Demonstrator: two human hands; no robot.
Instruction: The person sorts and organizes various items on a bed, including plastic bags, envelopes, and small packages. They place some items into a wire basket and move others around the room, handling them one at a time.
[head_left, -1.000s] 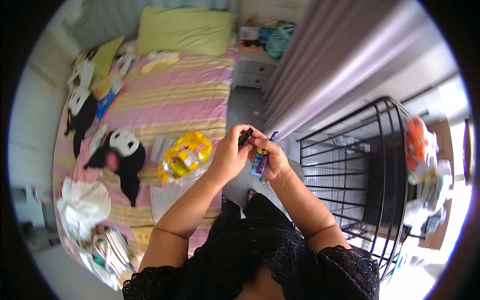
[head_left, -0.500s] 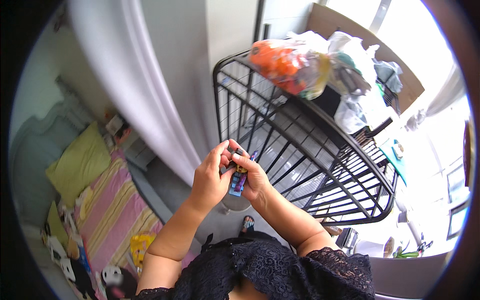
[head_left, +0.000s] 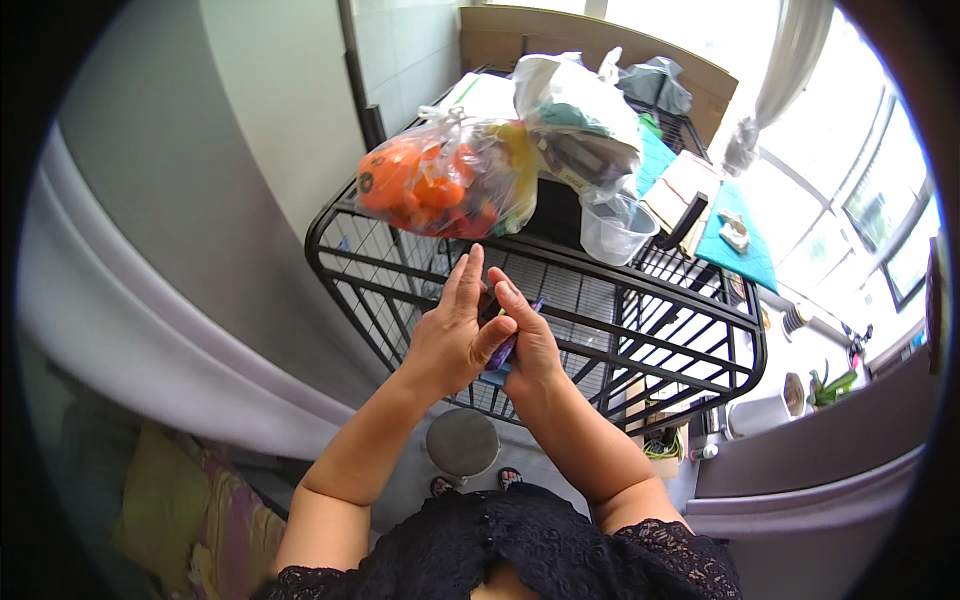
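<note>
Both my hands are raised together in front of the black metal cage, around a small purple and blue plastic piece [head_left: 503, 352]. Its purple side and a light blue end show below my thumbs; a dark part sits between the fingers, and the rest is hidden. My right hand [head_left: 535, 352] is closed on the piece along its palm side. My left hand [head_left: 445, 335] presses against it from the other side, its fingers long and close together, its thumb reaching across toward the right hand.
Ahead stands the black wire cage [head_left: 660, 365]. On top lie a clear bag of orange toys [head_left: 415, 190], a white plastic bag [head_left: 575, 95], a clear tub [head_left: 617, 228] and a teal mat [head_left: 738, 250]. A round stool [head_left: 462, 443] stands below; a pale curtain [head_left: 200, 350] hangs left.
My view has swung right, bringing the cage top and stool into fuller sight and the bed toward the lower left edge. My left fingers have straightened and now cover more of the piece.
</note>
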